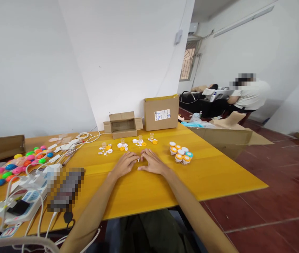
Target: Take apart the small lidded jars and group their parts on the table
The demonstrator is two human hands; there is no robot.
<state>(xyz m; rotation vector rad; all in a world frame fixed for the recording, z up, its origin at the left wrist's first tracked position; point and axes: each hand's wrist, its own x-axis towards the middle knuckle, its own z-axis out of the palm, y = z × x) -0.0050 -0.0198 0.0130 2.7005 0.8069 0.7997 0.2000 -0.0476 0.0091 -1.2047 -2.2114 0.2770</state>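
Observation:
My left hand [125, 163] and my right hand [152, 162] meet over the middle of the table. A small white part [138, 160] shows at the left fingertips, which seem to pinch it. On its right, my right hand curves around with thumb and fingers apart. Just beyond the hands lie groups of loose pieces: white discs [109, 151], orange rings [122, 148], small clear cups [140, 137] and tiny spotted white bits [139, 143]. To the right stands a cluster of small clear containers with orange, white and teal tops [186, 158].
Open cardboard box [124, 135] and closed carton [161, 114] stand at the back. At left are colourful plastic balls [11, 167], a power strip [33, 200] with cables and a blurred dark device [66, 189]. A big box [220, 135] stands past the right edge; a person [253, 93] sits beyond.

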